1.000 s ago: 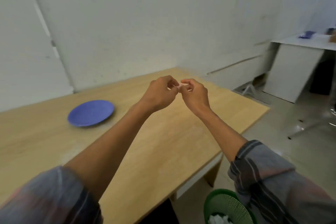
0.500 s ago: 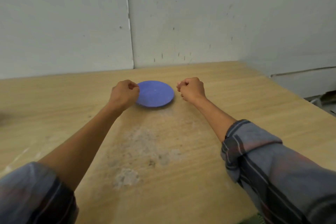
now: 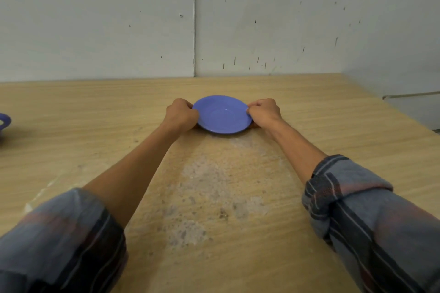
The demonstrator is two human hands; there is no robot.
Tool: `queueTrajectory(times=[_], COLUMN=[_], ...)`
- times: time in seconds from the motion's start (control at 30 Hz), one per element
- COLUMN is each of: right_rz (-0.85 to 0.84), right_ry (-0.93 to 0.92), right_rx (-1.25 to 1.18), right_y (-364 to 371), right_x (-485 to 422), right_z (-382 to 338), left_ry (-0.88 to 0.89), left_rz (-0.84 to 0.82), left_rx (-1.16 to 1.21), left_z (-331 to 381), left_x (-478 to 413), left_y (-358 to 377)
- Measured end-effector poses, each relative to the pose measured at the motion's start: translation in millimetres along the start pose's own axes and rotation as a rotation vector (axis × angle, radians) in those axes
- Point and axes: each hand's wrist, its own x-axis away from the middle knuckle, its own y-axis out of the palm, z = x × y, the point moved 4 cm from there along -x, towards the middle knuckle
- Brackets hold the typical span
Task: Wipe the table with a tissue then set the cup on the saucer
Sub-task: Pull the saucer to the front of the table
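Note:
A blue saucer (image 3: 222, 114) sits on the wooden table (image 3: 333, 126) straight ahead, toward the back wall. My left hand (image 3: 181, 114) grips its left rim and my right hand (image 3: 263, 112) grips its right rim, fingers curled around the edge. A blue cup (image 3: 4, 123) shows only partly at the far left edge of the view, standing on the table. No tissue is in view. A pale, dusty smear (image 3: 209, 185) covers the tabletop between my forearms.
A grey panelled wall (image 3: 190, 19) rises right behind the table's far edge. The table's right edge (image 3: 390, 107) runs diagonally at the right, with a lower white surface beyond it.
My view turned left from the table's corner to the saucer. Both fists moved forward from beside the saucer and closed on its two rims. The cup's edge came into view at left.

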Motion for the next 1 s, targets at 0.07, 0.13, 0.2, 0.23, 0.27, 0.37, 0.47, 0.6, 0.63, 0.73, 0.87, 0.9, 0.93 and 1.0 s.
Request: queueTrajectory(times=[0.07,0.13,0.2,0.23,0.27,0.37,0.47,0.6,0.63,0.73,0.87,0.9,0.93,1.0], right_rz=[-0.016,-0.051,-0.074,-0.083,-0.092,-0.125,-0.175,-0.243,-0.261,-0.303,-0.349,-0.359,-0.368,-0.384], right_ry=[0.026,0.034,0.031,0.025,0.016,-0.007,-0.031,-0.084,-0.091,-0.101,-0.084,-0.07,-0.057,-0.036], right_rx=[-0.059,-0.121,-0.163,-0.171,-0.168,-0.188,-0.228,-0.243,-0.245,-0.244,-0.275,-0.289,-0.298,-0.299], right_y=[1.7,6.2,13.1,17.7,23.0,44.3,72.6,112.0,120.8,144.3,166.6,170.7,174.4,180.5], right_x=[2.8,7.5,14.0,18.3,23.1,36.7,52.2,73.9,78.7,90.7,98.4,99.0,98.8,97.9], right_z=[0.4,-1.2,-6.6,-11.1,-16.6,-34.9,-56.0,-81.8,-86.8,-98.7,-107.6,-108.4,-108.7,-108.3], left_ry=[-0.026,-0.052,-0.059,-0.059,-0.059,-0.061,-0.069,-0.09,-0.097,-0.114,-0.136,-0.141,-0.146,-0.148], left_rz=[-0.009,-0.004,0.007,0.018,0.031,0.067,0.113,0.175,0.188,0.219,0.244,0.244,0.242,0.234], left_rx=[0.069,0.142,0.185,0.2,0.213,0.251,0.255,0.261,0.267,0.281,0.255,0.243,0.237,0.231], left_z=[-5.1,-11.5,-18.6,-22.8,-27.3,-41.2,-59.0,-87.7,-94.9,-114.5,-134.9,-138.7,-142.0,-147.3], left_x=[-1.1,-0.1,3.5,5.8,8.4,16.4,24.9,32.4,33.1,32.9,26.6,25.0,23.5,20.7], left_y=[-1.4,-6.3,-16.8,-24.3,-33.3,-63.3,-97.4,-140.2,-149.2,-171.3,-186.6,-188.3,-189.3,-190.2])
